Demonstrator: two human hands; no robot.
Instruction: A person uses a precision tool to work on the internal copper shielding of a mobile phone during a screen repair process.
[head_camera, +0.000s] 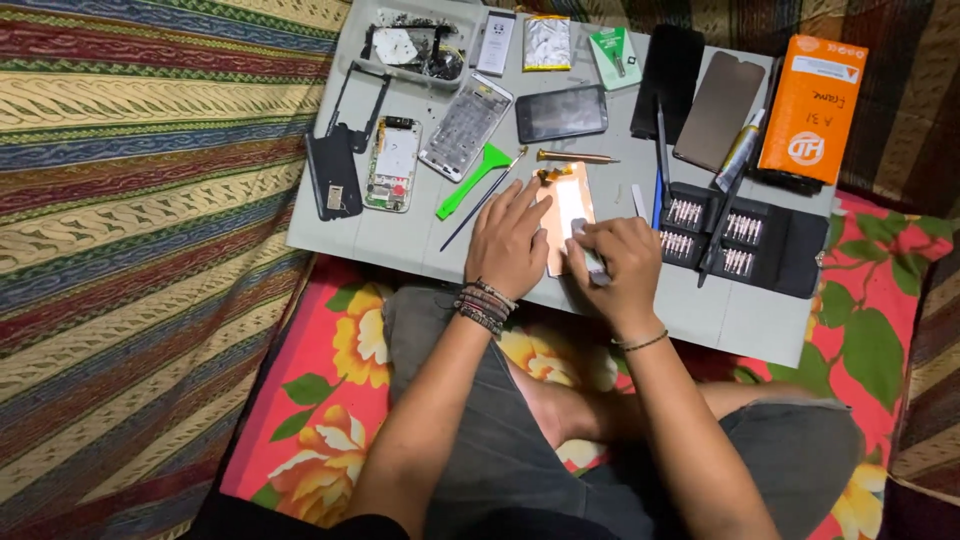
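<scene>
A person sits cross-legged on a floral red cloth (330, 400), grey shorts (480, 440) in the foreground, both hands at the near edge of a grey worktop (760, 325). The left hand (508, 243), beaded bands at its wrist, lies flat with fingers spread, pressing down the left side of a copper-coloured phone display panel (568, 205). The right hand (622, 262) is curled around a small pale tool, hard to make out, held against the panel's lower right. The panel is a shiny rectangle, face down, glare on its middle, a short flex tail at its far end, lying near the worktop's front centre.

Just beyond lie one green plastic pry tool (470, 182), one thin dark rod (482, 200) and one brass-coloured driver (577, 157). To the right, one open black bit case (745, 235). Farther back: one circuit-board frame (392, 165), one clear mid-frame (464, 126), one dark phone (561, 113), two dark screens (690, 85), one orange box (812, 108).
</scene>
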